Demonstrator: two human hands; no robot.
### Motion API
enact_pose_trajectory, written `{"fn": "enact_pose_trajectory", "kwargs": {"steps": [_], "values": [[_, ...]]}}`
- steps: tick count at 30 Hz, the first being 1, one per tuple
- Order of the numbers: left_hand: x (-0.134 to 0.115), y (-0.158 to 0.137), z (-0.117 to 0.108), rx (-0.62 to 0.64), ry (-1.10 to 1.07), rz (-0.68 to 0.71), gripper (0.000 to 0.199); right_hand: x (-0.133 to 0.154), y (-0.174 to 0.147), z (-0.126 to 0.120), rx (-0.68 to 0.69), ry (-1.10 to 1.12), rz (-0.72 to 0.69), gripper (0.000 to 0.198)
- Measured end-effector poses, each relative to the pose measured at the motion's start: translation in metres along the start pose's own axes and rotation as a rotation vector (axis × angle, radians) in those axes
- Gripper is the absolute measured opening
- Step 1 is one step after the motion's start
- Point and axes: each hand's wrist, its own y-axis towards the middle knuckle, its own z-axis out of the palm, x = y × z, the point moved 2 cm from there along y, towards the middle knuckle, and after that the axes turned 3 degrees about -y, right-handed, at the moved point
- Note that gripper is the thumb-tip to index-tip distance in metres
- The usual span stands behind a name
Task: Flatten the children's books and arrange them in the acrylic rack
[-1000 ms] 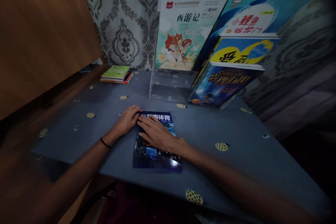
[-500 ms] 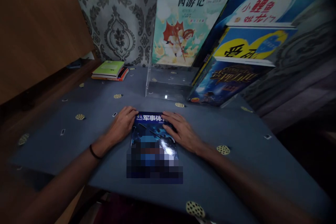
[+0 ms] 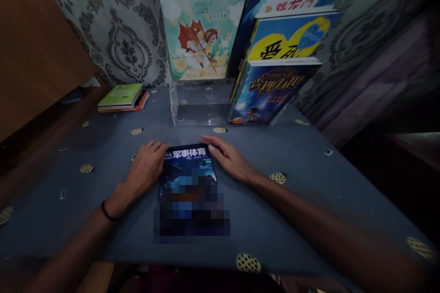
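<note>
A dark blue book [image 3: 188, 165] with white lettering lies cover up on the table in front of me; its lower part is blurred out by blocks. Along its upper left edge rests my left hand [image 3: 148, 165], fingers bent together and closed on the edge. Beside the upper right corner is my right hand [image 3: 228, 158], turned on its side. Its fingers are stretched out past the top edge and the thumb lies close to the corner, apart from the fingers. Whether that thumb presses the book I cannot tell.
Behind the book stands a clear acrylic rack [image 3: 199, 114]. It holds a pale green book [image 3: 202, 18], a blue and yellow book [image 3: 275, 39] and a dark blue book [image 3: 271, 91]. A small stack of books [image 3: 121, 96] lies at the back left of the patterned tablecloth [image 3: 302, 155].
My right hand has slid off the cover to the book's right edge, uncovering the title's end. My left hand stays at the left edge. The camera view has shifted.
</note>
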Motion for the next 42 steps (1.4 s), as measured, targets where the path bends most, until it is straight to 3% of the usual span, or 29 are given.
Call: {"fn": "enact_pose_trajectory", "kwargs": {"steps": [7, 13, 18, 26, 31, 42], "values": [[-0.017, 0.017, -0.004, 0.165, 0.094, 0.066, 0.031, 0.001, 0.0, 0.0, -0.05, 0.12, 0.023, 0.037], [-0.034, 0.031, 0.001, 0.166, 0.116, 0.168, 0.038, -0.001, 0.001, -0.001, -0.088, 0.188, 0.039, 0.036], [-0.045, 0.043, 0.002, 0.219, 0.072, 0.176, 0.035, -0.005, 0.003, 0.0, -0.108, 0.237, 0.034, 0.04], [-0.057, 0.061, 0.016, 0.219, 0.048, 0.291, 0.049, -0.01, 0.006, 0.0, -0.176, 0.308, 0.06, 0.048], [-0.052, 0.057, 0.02, 0.192, -0.056, 0.264, 0.049, -0.01, 0.006, 0.0, -0.174, 0.302, 0.059, 0.043], [-0.061, 0.038, 0.016, 0.181, -0.073, 0.361, 0.053, -0.001, 0.002, 0.001, -0.146, 0.177, 0.006, 0.042]]}}
